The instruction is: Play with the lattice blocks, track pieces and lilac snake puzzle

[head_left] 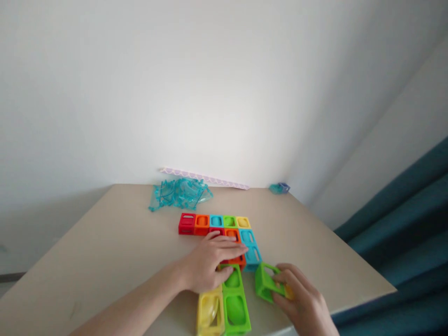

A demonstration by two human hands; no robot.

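Observation:
My left hand (213, 261) lies palm down over the middle of a group of coloured plastic cube blocks, fingers stretched out across red and orange blocks (232, 234). Its thumb rests over a green block (231, 279). Beneath the hand, part of the group is hidden. My right hand (297, 294) grips a tilted green block (264, 282), held just right of the group and apart from it. Something yellow (289, 292) shows between the fingers, partly covered. Nearest me, a yellow block (210, 313) sits beside another green block (235, 311). Blue blocks (252, 254) line the right side.
Turquoise translucent plastic pieces (180, 193) lie in a heap at the back. Behind them a pale purple patterned strip (206, 178) leans along the wall. A small blue-purple piece (284, 188) sits at the back right corner. Teal curtains (402, 247) hang right of the table (115, 242).

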